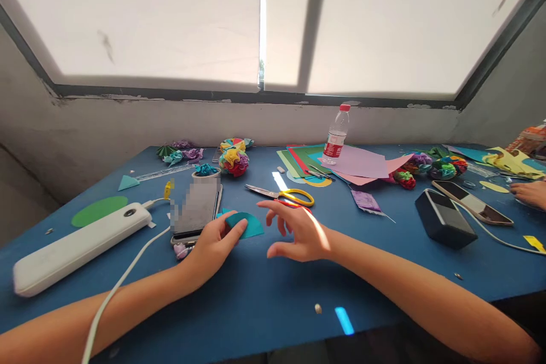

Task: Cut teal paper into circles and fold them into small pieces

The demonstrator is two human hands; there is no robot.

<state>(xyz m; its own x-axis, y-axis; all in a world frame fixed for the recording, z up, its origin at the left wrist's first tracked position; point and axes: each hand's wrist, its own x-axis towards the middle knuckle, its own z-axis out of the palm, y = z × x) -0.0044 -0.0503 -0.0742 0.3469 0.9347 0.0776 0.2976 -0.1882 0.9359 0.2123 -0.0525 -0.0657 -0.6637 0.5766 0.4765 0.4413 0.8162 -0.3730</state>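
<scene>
My left hand (222, 239) pinches a folded teal paper wedge (255, 226) between thumb and fingers. To its right, my right hand (296, 231) is held above the table with fingers apart and nothing in it. Just behind the right hand lie yellow-handled scissors (294, 196), their blades pointing left. A red handle, partly hidden by my right hand, shows beside them. Next to my left wrist a smartphone (199, 207) rests against a small pot (207, 172) holding crumpled blue paper.
A white power bank (81, 247) with a cable is at left, near a green paper circle (99, 211). A water bottle (336, 136) stands by coloured paper sheets (360, 162). At right are a black box (445, 218), another phone (471, 202) and another person's hand (531, 193).
</scene>
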